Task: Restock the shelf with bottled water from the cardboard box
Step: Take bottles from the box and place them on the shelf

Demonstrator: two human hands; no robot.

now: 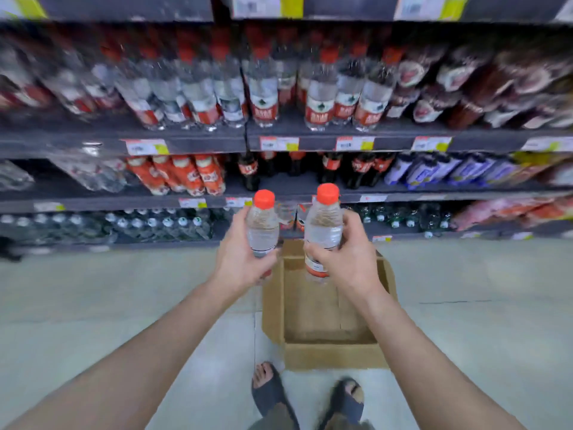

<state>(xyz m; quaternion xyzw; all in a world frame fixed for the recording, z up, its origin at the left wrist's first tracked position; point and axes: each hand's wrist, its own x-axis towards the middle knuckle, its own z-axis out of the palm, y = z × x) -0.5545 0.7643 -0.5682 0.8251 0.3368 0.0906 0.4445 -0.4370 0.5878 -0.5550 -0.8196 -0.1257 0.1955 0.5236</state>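
My left hand (240,259) is wrapped around one red-capped water bottle (262,226), my right hand (347,259) around another (322,231), both upright above the cardboard box (328,352). The box sits open on the pale tiled floor (124,305) just ahead of my sandalled feet, and what I can see of its bottom is bare. Facing me, the shelf (310,131) carries rows of matching red-labelled water bottles, blurred.

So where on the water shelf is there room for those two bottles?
There is a bare gap on the water shelf between the left group of red-label bottles and the right group. The rest of that row is packed tight. The left hand and right hand each hold a bottle above the cardboard box, whose visible floor looks bare.
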